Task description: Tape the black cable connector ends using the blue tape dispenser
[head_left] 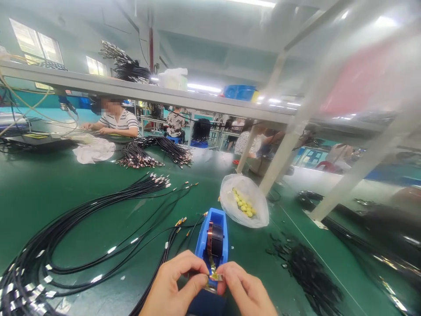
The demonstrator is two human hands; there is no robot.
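Blue plastic walls of a tape dispenser stood between me and the far side of the green counter, with a dark-cored, copper-coloured roll inside. At the dispenser's near end, a shiny yellowish strip ran from beside the roll down to my fingers. My left grip was pressed together, thumb against forefinger, on the left side of a small shiny piece; my right grip pinched its right side. Where the strip ended and the piece began, I could not tell.

To the left, black cables with white tags and metal ends curved in a wide loop, and a few thinner ends reached near the dispenser. Just beyond it, to the right, an open clear bag held small yellow-green pieces. A heap of flat black pieces lay farther right, near more dark cables. Toward the back were another cable bundle and a crumpled white bag. Beyond those, a person in a striped shirt sat with both hands at the counter, under a long pale shelf.
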